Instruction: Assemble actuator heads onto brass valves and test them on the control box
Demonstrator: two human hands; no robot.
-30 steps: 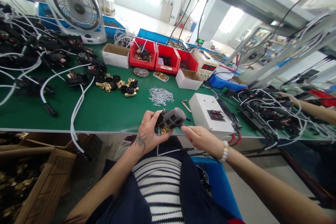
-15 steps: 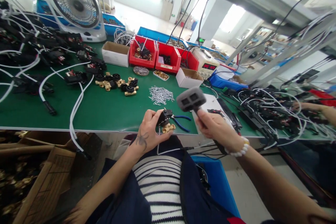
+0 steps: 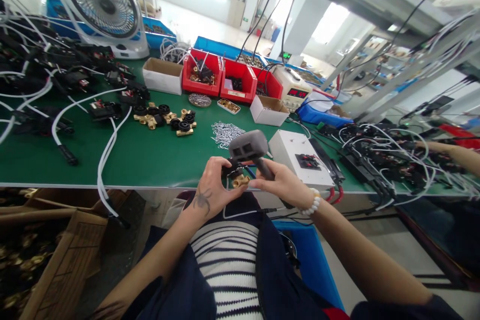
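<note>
My left hand [image 3: 213, 180] is closed round a small black valve unit with a brass pipe fitting [image 3: 240, 181], held at the table's front edge. In my right hand [image 3: 279, 182] is the handle of a hammer [image 3: 248, 144] with a grey, mallet-like head. The hammer head sits just above the valve unit and hides part of it. Blue-handled pliers [image 3: 250, 171] lie behind, mostly covered by the hammer and my right hand. A pile of bent wire clips [image 3: 225, 132] is spread on the green table [image 3: 180, 160] beyond my hands.
Black valve parts with brass fittings [image 3: 152, 117] lie left of the clips. Red bins [image 3: 202, 87] stand behind. A white switch box [image 3: 296, 155] is to the right. Cabled black units [image 3: 393, 160] lie farther right, near another person's arm [image 3: 455, 154]. A fan [image 3: 103, 5] stands back left.
My right hand has brought the hammer left and down, from beside the valve unit to just over it. My left hand stays in place with the unit.
</note>
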